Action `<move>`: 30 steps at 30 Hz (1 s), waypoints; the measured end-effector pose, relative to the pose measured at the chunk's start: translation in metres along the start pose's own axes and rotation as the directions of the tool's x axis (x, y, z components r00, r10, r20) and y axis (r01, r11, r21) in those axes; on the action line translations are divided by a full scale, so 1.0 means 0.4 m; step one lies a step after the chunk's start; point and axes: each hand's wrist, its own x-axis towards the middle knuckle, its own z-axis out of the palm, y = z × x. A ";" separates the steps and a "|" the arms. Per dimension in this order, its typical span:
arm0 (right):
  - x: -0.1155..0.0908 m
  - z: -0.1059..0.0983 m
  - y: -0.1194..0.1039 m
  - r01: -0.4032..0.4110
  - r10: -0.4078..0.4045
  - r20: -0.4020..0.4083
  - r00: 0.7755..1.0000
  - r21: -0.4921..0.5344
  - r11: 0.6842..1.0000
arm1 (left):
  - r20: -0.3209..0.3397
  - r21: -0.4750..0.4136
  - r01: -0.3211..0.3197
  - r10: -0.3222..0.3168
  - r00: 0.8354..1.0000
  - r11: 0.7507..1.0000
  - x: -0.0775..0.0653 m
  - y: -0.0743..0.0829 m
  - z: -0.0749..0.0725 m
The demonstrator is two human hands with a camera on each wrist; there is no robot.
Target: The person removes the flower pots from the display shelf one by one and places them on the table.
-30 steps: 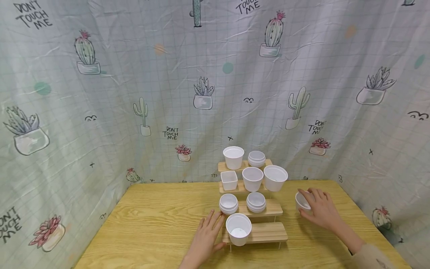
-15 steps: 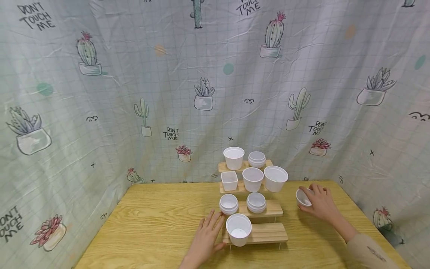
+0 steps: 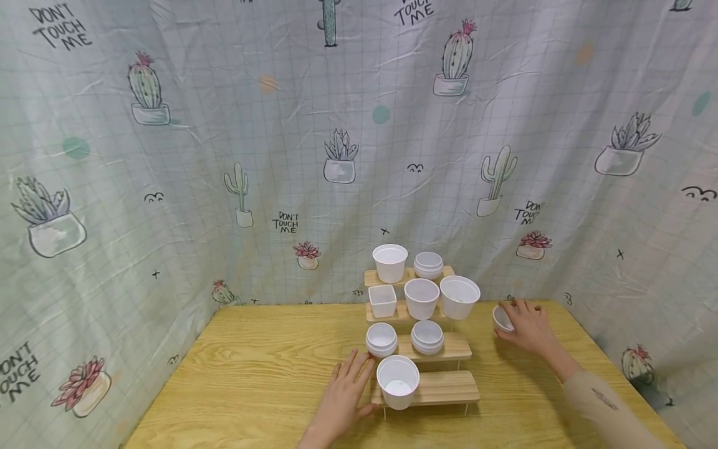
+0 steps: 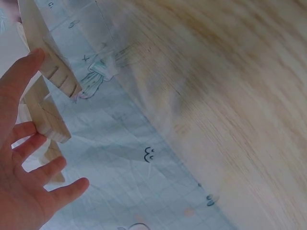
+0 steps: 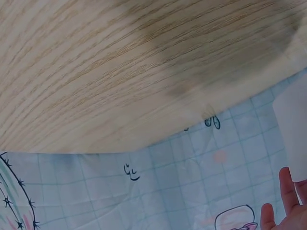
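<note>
My right hand [image 3: 533,325] grips a white plastic pot [image 3: 501,320] to the right of a stepped wooden stand [image 3: 445,388]. Only the pot's pale side [image 5: 291,127] and a few fingers [image 5: 288,194] show at the right edge of the right wrist view. At the stand's left end, my left hand [image 3: 343,396] has its fingers spread, touching the shelf ends. In the left wrist view, the thumb [image 4: 24,67] lies against one shelf [image 4: 60,76] and fingertips meet another [image 4: 48,117]. The nearest pot [image 3: 398,380] stands on the stand's lowest step.
Higher steps carry two small round pots [image 3: 381,338], a square pot [image 3: 382,301] beside larger round ones [image 3: 422,298], and two more pots [image 3: 389,262] on top. The wooden table [image 3: 252,362] ends at a cactus-print curtain [image 3: 269,156] behind and at both sides.
My right hand has moved the white pot slightly farther back over the table. The left hand has stayed at the stand, and the pots on the steps have not moved.
</note>
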 end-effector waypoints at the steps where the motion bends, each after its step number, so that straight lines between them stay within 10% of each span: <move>1: 0.003 0.003 0.001 -0.003 0.003 0.006 1.000 0.004 1.000 | 0.005 0.002 0.001 -0.001 1.000 1.000 0.000 0.000 -0.001; 30: 0.039 0.075 0.018 -0.051 0.050 0.117 0.992 -0.002 0.999 | 0.006 0.019 0.005 -0.005 1.000 1.000 0.000 -0.001 0.003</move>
